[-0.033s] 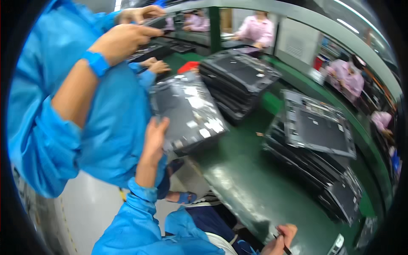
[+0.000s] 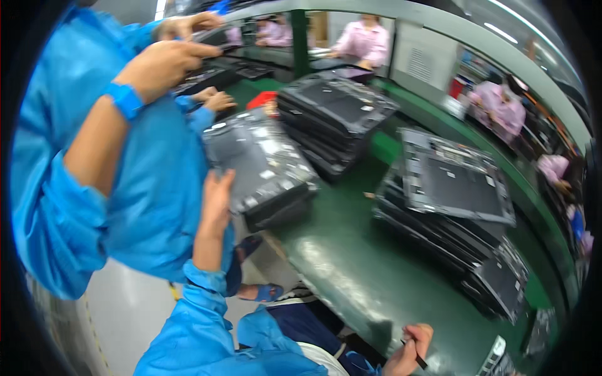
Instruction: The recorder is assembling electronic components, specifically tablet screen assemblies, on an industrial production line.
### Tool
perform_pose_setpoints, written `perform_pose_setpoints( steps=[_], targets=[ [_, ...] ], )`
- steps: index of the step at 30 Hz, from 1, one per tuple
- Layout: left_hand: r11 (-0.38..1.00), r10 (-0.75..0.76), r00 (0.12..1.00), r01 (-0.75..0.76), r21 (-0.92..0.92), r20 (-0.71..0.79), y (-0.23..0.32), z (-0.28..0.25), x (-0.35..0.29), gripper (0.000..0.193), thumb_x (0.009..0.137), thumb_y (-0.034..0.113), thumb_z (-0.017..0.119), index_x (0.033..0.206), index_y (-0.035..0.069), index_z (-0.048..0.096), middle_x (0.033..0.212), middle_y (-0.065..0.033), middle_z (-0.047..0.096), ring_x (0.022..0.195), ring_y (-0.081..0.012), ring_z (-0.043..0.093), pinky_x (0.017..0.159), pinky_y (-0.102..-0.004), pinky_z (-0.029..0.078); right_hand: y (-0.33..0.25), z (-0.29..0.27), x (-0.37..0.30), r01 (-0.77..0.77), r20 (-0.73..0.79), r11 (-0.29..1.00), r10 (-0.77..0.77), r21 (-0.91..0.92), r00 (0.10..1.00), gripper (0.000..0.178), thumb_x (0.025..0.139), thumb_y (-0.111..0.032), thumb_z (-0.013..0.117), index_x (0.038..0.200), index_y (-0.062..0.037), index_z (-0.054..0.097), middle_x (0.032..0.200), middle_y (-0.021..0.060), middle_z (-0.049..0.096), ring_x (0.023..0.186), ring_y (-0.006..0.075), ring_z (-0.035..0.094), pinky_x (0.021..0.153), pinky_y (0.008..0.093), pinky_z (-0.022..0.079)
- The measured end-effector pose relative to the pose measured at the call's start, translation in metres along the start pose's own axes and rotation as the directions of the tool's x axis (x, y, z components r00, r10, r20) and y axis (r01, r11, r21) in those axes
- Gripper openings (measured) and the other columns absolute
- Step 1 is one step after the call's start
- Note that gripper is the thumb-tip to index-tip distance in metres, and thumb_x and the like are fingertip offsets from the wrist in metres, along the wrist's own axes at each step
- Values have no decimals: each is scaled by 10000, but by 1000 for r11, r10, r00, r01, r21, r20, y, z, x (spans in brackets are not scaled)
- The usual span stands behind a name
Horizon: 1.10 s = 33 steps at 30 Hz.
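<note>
My left hand (image 2: pixel 215 207) grips the near left edge of a grey-black laptop casing (image 2: pixel 244 153), thumb over its top. The casing lies on a stack of dark casings at the table's left edge; the fingers beneath the edge are partly hidden. Low at the right, over the table's front edge, my right hand (image 2: pixel 411 349) is closed round a thin black stick-like tool (image 2: pixel 421 361). What kind of tool it is does not show.
Two more stacks of laptop casings stand on the green table (image 2: pixel 338 263): one at the back (image 2: pixel 338 100), one at the right (image 2: pixel 461 182). A co-worker in blue (image 2: pixel 163 175) stands close at the left. A red container (image 2: pixel 260 99) sits behind the left stack.
The whole view has shifted slightly, with the scene moving left. The casing at my left hand looks sharper and more of the stack's dark side shows. My right hand still holds the tool.
</note>
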<state>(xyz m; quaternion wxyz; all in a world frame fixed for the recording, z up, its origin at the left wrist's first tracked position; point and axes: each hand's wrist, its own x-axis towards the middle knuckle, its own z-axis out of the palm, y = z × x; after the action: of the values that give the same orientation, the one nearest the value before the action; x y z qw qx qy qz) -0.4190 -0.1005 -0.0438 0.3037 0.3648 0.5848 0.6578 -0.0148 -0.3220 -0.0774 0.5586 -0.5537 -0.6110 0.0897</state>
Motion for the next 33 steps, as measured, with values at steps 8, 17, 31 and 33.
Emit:
perform_pose_setpoints(
  steps=[8,17,31,33],
  targets=[
    [415,802,532,-824,386,272,50,127,-32,579,897,158,665,1423,0,481,1405,-239,510,1339,-416,437,1125,-494,314,-1,-16,41,-452,-49,716,559,533,828,170,970,-78,537,859,5,636,592,-38,478,505,42,399,482,224,274],
    [315,232,319,-918,239,919,122,330,-21,803,772,695,636,1130,-20,706,1059,-260,694,1037,-373,671,929,-428,516,-2,18,135,-608,343,650,501,457,794,418,1016,-381,556,1152,0,663,685,-52,490,524,42,432,466,232,355],
    [790,187,426,-601,122,885,148,288,-56,554,859,469,701,1072,-40,644,912,-147,695,831,-180,632,760,-315,493,-14,44,161,-468,261,361,493,807,830,523,1063,-493,341,1097,-30,579,682,4,469,506,100,346,571,383,547],
    [817,185,374,-572,69,909,161,299,-35,466,871,348,734,1139,-20,635,970,-120,688,888,-152,619,798,-296,485,-18,60,167,-403,261,291,423,867,868,513,1070,-489,331,1047,-33,567,660,-23,379,518,79,318,660,403,598]
  ],
)
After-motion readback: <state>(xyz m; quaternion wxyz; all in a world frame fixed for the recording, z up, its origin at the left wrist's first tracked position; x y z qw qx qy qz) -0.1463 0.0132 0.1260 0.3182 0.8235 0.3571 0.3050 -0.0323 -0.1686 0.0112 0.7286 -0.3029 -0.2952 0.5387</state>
